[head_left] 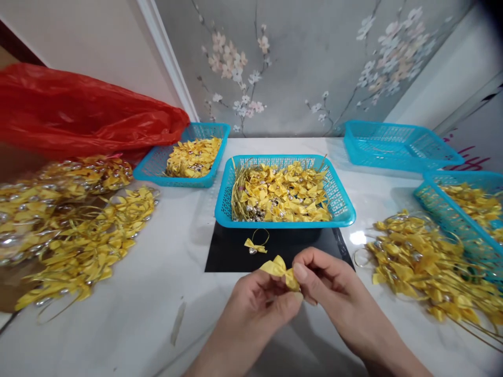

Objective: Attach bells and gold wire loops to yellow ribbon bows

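Note:
A yellow ribbon bow (276,266) is pinched between my two hands, low in the middle of the view. My left hand (261,303) has its thumb and fingers closed on the bow's left side. From the right, my right hand (330,283) grips the other end between thumb and forefinger. Whether a bell or cord hangs from this bow is hidden by my fingers. Just beyond, a single bow with a silver bell and gold cord loop (255,246) lies on a black mat (231,256). A blue basket (285,224) full of such bows stands behind it.
Heaps of belled bows lie at the left (102,235) and the right (420,262). Other blue baskets stand at back left (176,181), back right (401,162) and far right (463,220). A red plastic bag (86,115) drapes behind the left heap. A flowered wall closes the back.

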A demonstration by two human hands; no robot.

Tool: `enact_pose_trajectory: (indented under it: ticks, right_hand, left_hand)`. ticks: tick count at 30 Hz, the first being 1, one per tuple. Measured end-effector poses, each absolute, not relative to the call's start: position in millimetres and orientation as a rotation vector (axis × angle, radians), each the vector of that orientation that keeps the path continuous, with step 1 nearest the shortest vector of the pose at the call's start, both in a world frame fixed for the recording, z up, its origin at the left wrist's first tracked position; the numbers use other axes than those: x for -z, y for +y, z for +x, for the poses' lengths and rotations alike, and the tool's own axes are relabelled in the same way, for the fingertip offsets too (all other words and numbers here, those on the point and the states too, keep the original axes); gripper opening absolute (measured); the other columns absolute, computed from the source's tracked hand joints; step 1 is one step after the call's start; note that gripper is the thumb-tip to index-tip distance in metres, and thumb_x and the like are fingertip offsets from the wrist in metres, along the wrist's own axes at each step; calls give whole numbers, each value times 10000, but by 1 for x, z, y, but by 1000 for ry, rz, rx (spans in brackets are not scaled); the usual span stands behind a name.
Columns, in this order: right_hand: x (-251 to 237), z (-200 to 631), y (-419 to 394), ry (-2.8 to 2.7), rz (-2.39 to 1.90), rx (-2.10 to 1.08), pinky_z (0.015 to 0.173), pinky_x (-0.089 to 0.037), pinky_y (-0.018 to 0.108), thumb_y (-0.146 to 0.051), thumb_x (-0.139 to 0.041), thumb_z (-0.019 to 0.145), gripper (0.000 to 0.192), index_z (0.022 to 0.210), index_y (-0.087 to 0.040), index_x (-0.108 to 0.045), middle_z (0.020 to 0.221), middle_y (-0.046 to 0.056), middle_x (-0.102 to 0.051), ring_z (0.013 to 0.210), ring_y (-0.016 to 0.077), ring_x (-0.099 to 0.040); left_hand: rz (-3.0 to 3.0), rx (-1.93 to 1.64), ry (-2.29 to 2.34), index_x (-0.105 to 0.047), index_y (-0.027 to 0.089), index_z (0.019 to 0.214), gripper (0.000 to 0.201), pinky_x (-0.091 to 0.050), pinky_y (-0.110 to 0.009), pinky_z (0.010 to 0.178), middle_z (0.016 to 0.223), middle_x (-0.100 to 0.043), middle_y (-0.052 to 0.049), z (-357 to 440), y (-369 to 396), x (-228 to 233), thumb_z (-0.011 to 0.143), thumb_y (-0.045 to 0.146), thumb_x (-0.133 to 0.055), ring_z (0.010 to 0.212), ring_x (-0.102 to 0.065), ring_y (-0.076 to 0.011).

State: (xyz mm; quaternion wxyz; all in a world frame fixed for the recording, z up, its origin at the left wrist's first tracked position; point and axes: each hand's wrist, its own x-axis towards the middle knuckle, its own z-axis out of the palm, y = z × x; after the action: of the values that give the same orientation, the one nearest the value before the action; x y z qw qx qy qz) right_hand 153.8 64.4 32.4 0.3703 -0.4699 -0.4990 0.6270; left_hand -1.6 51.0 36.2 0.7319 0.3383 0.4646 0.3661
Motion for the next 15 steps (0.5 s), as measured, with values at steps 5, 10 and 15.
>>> enact_pose_trajectory:
  ticks: [5,10,15]
  right_hand:
    - [-32,158,62,-1479,-1284,-1465,508,-307,249,-475,-450,945,338,742,-206,-483,658,-33,-426,590,126,-382]
    - [-35,163,64,-1598,-1300,-1357,502,-299,245,-395,-427,960,292,732,-214,-457,668,-32,-415,598,131,-378]
    - [-37,166,65,-1700,-1268,-1256,518,-329,245,-338,-432,964,255,742,-219,-465,688,-20,-442,613,139,-410]
  left_hand:
    - [748,-813,981,-675,165,719,178,-385,-220,654,660,-537,25,0,52,-33,798,317,-726,660,-443,-117]
    - [697,-788,919,-642,161,658,213,-403,-224,652,632,-530,21,-7,53,-34,779,306,-740,645,-461,-120]
    - [727,-795,903,-658,178,851,227,-487,-271,751,808,-621,-9,-10,51,-37,786,380,-740,779,-552,-145]
